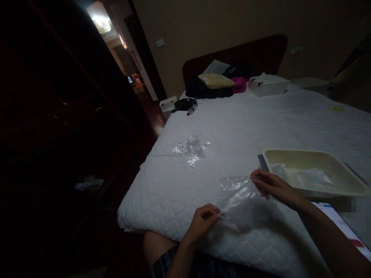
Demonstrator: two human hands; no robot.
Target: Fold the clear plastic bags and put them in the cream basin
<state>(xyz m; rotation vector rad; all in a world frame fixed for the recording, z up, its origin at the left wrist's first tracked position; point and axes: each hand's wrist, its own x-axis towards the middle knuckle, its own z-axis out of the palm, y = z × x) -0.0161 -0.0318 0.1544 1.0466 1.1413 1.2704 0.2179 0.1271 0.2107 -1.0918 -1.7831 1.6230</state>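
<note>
A clear plastic bag (pixel 237 195) is stretched between my two hands, just above the front of the white quilted bed (pixel 162 193). My left hand (pixel 204 220) pinches its near left edge between thumb and fingers. At its upper right corner, my right hand (pixel 269 185) is closed on the plastic. Farther back on the bed lies a crumpled clear plastic bag (pixel 191 150), apart from both hands. Right of my right hand stands a cream plastic basin (pixel 307 154) with clear plastic bags (pixel 314 177) inside.
A lit phone (pixel 339 222) lies beside my right forearm. Toward the headboard (pixel 237 54) are a pillow (pixel 216 81), a rolled pink cloth (pixel 239 85), dark clothes and a white box (pixel 268 85). A dark bag (pixel 184 104) sits near the left bed edge.
</note>
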